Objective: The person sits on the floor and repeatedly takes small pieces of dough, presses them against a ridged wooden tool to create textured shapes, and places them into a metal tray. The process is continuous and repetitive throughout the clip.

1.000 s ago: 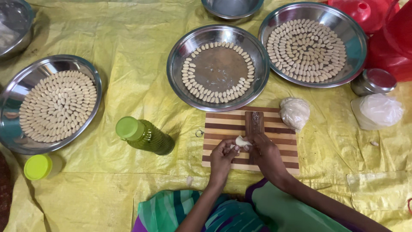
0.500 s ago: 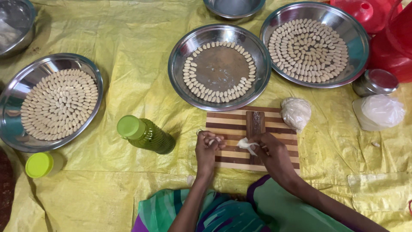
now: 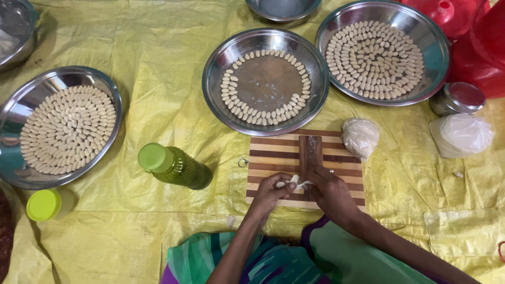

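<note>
The left hand [image 3: 271, 188] and right hand [image 3: 327, 189] meet over the striped brown-and-cream wooden board [image 3: 279, 158], fingers pinched together on a small pale strip of dough [image 3: 294, 183]. A dark ridged wooden block [image 3: 310, 151] lies on the board just beside the right hand. A half-filled round steel tray [image 3: 265, 81] sits beyond it

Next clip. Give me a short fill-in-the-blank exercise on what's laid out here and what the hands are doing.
1. Both hands, the left hand and the right hand, pinch a small piece of white ____ between them.
2. They work over a ____ wooden board.
3. The middle steel plate has dough pieces only around its rim; its ____ is bare.
4. The oil bottle lying beside the board has a ____ cap.

Missing words: dough; striped; centre; green
</note>
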